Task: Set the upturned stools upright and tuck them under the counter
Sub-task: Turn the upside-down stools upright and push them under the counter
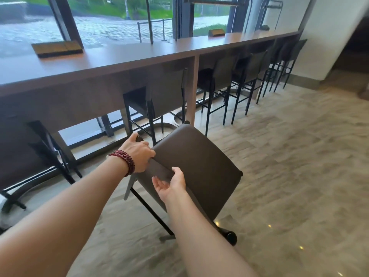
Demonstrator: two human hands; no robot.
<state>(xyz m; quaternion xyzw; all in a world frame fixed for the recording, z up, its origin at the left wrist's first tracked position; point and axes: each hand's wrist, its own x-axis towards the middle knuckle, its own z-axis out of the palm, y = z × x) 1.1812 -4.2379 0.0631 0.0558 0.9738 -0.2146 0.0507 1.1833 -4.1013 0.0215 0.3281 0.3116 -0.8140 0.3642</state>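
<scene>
Pale stone-look floor (289, 156) out in front of the tabletop (123, 56), filling the right half. Long brown tabletop itself, running from near left away to far right. Behind the tabletop, big windows (119, 21) onto wet paving and grass.

Under the tabletop, a row of dark stools (219, 76), upright and pushed in, thin black legs down on the floor. One more dark seat (18, 152) under the tabletop's near left end.

And here, just in front of the tabletop and clear of its edge: the brown stool (199, 166), tipped at an angle, flat padded panel facing up, black legs (151, 212) slanting down and away from the tabletop toward the floor. Not yet under.

On the tabletop, a flat wooden box (58, 47) at the near left, a second box (216, 33) further along.

Left hand (138, 154) on the panel corner nearest the tabletop: clamps it, fingers wrapped over the edge. Right hand (171, 185) at the panel edge farther from the tabletop, palm turned up, fingers loose and spread, clasping nothing. Touching that edge or just short of it? Hard to call.

Dark red beaded bracelet (124, 161) round the left wrist.
</scene>
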